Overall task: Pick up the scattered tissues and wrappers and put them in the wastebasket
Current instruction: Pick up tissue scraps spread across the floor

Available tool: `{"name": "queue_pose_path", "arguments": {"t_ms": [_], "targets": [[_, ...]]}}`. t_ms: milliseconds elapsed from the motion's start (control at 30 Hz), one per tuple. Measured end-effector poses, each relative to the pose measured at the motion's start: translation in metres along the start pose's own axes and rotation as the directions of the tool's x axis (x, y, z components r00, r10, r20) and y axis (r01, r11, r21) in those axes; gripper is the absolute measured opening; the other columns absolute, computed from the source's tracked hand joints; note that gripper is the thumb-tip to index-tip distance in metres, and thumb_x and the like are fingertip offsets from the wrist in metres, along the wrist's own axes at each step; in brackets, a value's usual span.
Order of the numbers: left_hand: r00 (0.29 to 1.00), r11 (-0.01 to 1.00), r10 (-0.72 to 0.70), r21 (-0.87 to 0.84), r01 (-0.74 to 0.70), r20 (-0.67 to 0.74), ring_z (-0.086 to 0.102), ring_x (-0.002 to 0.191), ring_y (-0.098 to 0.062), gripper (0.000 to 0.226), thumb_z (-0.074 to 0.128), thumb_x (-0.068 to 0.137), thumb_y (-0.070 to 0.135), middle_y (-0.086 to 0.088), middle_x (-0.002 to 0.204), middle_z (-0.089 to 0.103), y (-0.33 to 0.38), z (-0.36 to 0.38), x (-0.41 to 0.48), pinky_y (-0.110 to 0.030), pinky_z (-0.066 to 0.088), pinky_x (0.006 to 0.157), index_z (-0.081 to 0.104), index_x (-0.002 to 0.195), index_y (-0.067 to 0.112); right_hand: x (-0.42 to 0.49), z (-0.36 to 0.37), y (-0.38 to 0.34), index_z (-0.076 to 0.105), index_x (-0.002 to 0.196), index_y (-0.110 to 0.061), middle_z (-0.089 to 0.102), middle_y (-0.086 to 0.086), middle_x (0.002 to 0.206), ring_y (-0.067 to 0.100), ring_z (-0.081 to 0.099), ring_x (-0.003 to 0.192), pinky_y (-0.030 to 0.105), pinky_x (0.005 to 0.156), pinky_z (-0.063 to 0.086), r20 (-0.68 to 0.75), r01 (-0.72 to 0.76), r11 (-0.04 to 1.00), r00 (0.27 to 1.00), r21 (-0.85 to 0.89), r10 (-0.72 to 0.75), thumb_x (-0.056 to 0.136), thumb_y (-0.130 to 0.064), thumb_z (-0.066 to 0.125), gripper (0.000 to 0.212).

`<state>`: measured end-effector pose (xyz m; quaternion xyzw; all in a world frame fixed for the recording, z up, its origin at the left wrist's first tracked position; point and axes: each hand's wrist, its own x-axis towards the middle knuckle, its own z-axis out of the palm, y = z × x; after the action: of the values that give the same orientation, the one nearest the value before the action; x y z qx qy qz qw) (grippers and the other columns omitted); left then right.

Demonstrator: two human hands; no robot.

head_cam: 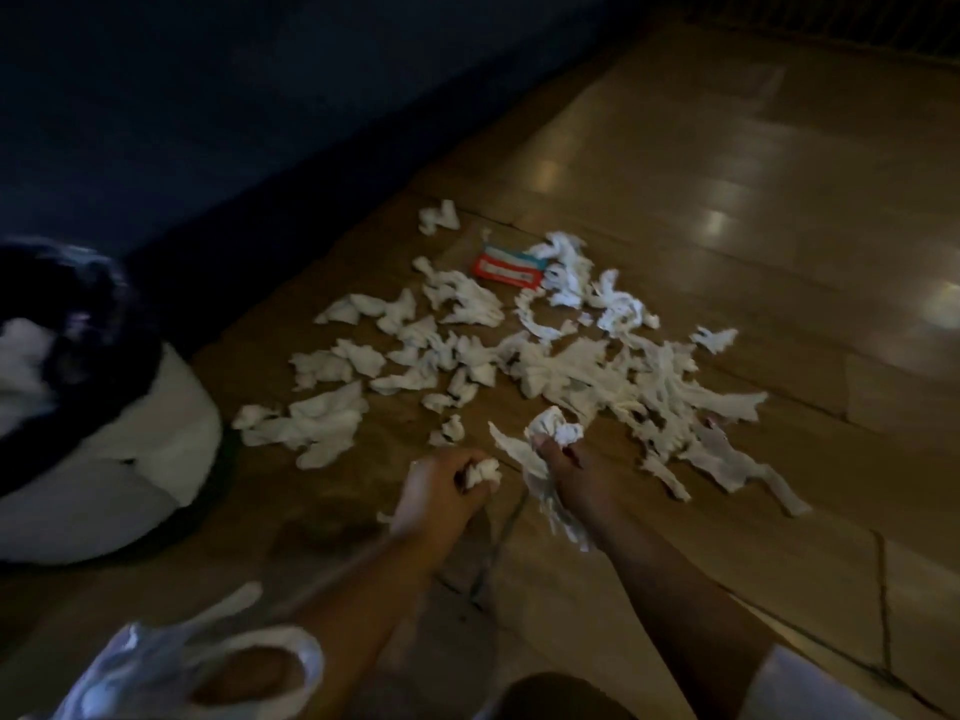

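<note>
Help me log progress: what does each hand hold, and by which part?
Left hand grips a small tissue wad whole; right hand pinches a crumpled tissue bunch by its lower end.

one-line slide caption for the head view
Left hand grips a tissue wad, right hand a bigger clump, by the tissue scatter and red wrapper; wastebasket at left.

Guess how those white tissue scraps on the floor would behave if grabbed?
Probably limp: the strip hanging from the right hand droops. Likely light and crushable: the left hand holds a small balled wad. Thin scraps may tear.
</note>
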<state>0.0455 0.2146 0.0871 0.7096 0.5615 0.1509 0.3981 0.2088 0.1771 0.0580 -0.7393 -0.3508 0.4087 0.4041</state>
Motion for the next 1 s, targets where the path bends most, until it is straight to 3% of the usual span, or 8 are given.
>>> {"name": "queue_pose_path", "arguments": {"t_ms": [133, 267, 367, 467, 600, 667, 800, 1000], "targets": [[0.984, 0.997, -0.040, -0.068, 0.028, -0.172, 0.060, 0.083, -0.003, 0.034, 0.066, 0.085, 0.023, 0.008, 0.099, 0.063, 0.011, -0.094, -0.013, -0.016, 0.052, 0.069, 0.059, 0.119, 0.020, -0.013, 0.049, -0.094, 0.066, 0.082, -0.022, 0.058, -0.016, 0.068, 0.007, 0.053, 0.069, 0.019, 0.067, 0.034, 0.197, 0.189, 0.979, 0.966, -0.082, -0.170, 0.093, -0.046, 0.047, 0.032], [0.943, 0.997, -0.078, -0.003, 0.081, -0.325, 0.063, 0.081, -0.010, 0.031, 0.070, 0.082, 0.020, 0.004, 0.095, 0.066, -0.006, -0.195, -0.034, -0.018, 0.051, 0.066, 0.064, 0.112, 0.015, -0.027, 0.121, -0.173, 0.067, 0.080, -0.006, 0.065, 0.016, 0.075, 0.024, 0.061, 0.072, 0.028, 0.071, 0.043, 0.321, 0.250, 0.964, 0.909, 0.090, -0.266, 0.091, -0.040, 0.054, 0.038], [0.867, 0.983, -0.156, 0.007, 0.181, -0.474, 0.061, 0.076, -0.012, 0.029, 0.071, 0.081, 0.019, -0.003, 0.092, 0.067, -0.029, -0.266, -0.054, -0.013, 0.044, 0.052, 0.066, 0.109, 0.012, -0.039, 0.180, -0.226, 0.064, 0.080, -0.011, 0.064, 0.011, 0.078, 0.024, 0.061, 0.081, 0.035, 0.073, 0.045, 0.398, 0.274, 0.956, 0.869, 0.109, -0.294, 0.088, -0.048, 0.054, 0.039], [0.748, 0.960, -0.249, -0.055, 0.274, -0.615, 0.064, 0.088, -0.023, 0.029, 0.072, 0.080, 0.018, -0.013, 0.099, 0.070, -0.061, -0.320, -0.075, -0.025, 0.044, 0.068, 0.068, 0.107, 0.010, -0.047, 0.238, -0.275, 0.060, 0.111, -0.008, 0.063, 0.010, 0.105, 0.023, 0.057, 0.092, 0.031, 0.078, 0.042, 0.469, 0.254, 0.958, 0.836, 0.131, -0.286, 0.089, -0.048, 0.052, 0.046], [0.636, 0.918, -0.395, -0.255, 0.305, -0.663, 0.066, 0.077, -0.026, 0.029, 0.072, 0.080, 0.018, -0.007, 0.080, 0.067, -0.102, -0.361, -0.079, -0.025, 0.046, 0.060, 0.068, 0.106, 0.007, -0.050, 0.304, -0.318, 0.055, 0.124, -0.013, 0.059, 0.008, 0.123, 0.024, 0.056, 0.104, 0.028, 0.083, 0.042, 0.551, 0.290, 0.955, 0.786, 0.069, -0.279, 0.091, -0.046, 0.049, 0.047], [0.626, 0.886, -0.463, -0.354, 0.301, -0.627, 0.058, 0.058, -0.017, 0.039, 0.070, 0.082, 0.020, -0.001, 0.071, 0.059, -0.114, -0.369, -0.072, -0.023, 0.049, 0.049, 0.061, 0.118, 0.008, -0.050, 0.326, -0.328, 0.051, 0.129, -0.014, 0.059, 0.007, 0.117, 0.026, 0.053, 0.112, 0.028, 0.081, 0.044, 0.600, 0.253, 0.967, 0.776, -0.012, -0.195, 0.094, -0.046, 0.044, 0.048], [0.646, 0.821, -0.548, -0.490, 0.293, -0.531, 0.056, 0.060, -0.017, 0.066, 0.067, 0.085, 0.022, -0.013, 0.108, 0.058, -0.127, -0.367, -0.059, -0.030, 0.055, 0.060, 0.036, 0.142, 0.010, -0.043, 0.350, -0.327, 0.044, 0.134, -0.011, 0.049, 0.006, 0.137, 0.032, 0.048, 0.123, 0.047, 0.104, 0.041, 0.688, 0.083, 0.996, 0.724, -0.017, -0.048, 0.090, -0.055, 0.045, 0.063], [0.702, 0.905, -0.423, -0.225, 0.362, -0.573, 0.065, 0.091, -0.027, 0.056, 0.062, 0.088, 0.030, -0.014, 0.119, 0.063, -0.115, -0.360, -0.064, -0.032, 0.052, 0.074, 0.044, 0.137, 0.010, -0.039, 0.328, -0.313, 0.059, 0.105, -0.008, 0.050, 0.017, 0.133, 0.034, 0.048, 0.122, 0.047, 0.103, 0.042, 0.687, 0.133, 0.991, 0.720, 0.003, -0.098, 0.094, -0.044, 0.043, 0.041]]}}
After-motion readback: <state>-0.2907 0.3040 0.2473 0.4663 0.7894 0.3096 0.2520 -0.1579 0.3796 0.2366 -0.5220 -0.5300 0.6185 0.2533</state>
